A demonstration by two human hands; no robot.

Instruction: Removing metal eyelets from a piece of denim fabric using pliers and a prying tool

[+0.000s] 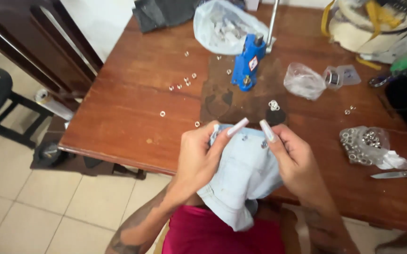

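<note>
Soft pale denim cloth [241,178]; glossy reddish wooden counter [128,103]; shiny metal eyelets [361,143] in clear crinkled plastic; blue painted metal press [247,61].

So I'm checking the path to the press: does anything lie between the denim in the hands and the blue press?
Nothing tall. The left hand and right hand hold the denim at the table edge. Between it and the press lie only a dark mat, a few eyelets and a dark disc.

Pale blue denim piece [241,181], bunched between my left hand [199,157] and right hand [295,157], held above the surface edge; small metal eyelets [264,144] sit set near its upper hem.
</note>
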